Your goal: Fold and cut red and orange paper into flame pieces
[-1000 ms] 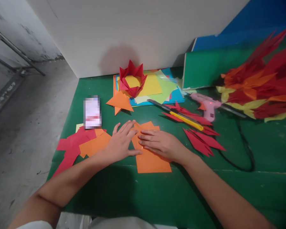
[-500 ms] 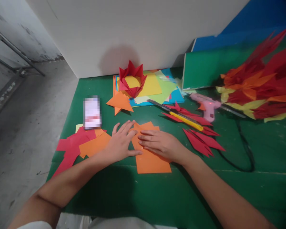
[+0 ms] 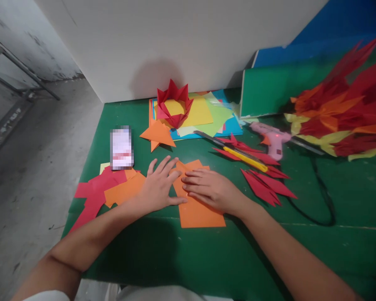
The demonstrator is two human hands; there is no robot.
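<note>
Orange paper sheets [image 3: 200, 217] lie flat on the green table in front of me, the upper part covered by my hands. My left hand [image 3: 159, 184] rests at their left edge with the fingers spread, its thumb and index finger touching the paper. My right hand [image 3: 211, 190] lies flat across the middle of the orange paper, fingers stretched toward the left. Whether there is a folded piece beneath the fingers I cannot make out. To the left of my left hand are loose orange paper pieces [image 3: 123, 190] and red paper pieces [image 3: 95, 194].
A phone [image 3: 121, 148] lies at the left. Farther back are folded orange pieces [image 3: 158, 133], a red folded paper ring [image 3: 159, 110] and coloured sheets [image 3: 203, 113]. A yellow cutter [image 3: 246, 159], red folded pieces [image 3: 266, 186], a pink glue gun [image 3: 274, 140] and paper flowers [image 3: 338, 108] lie right.
The fingers of my left hand have lifted and spread very slightly. My right hand and the orange paper stay in place.
</note>
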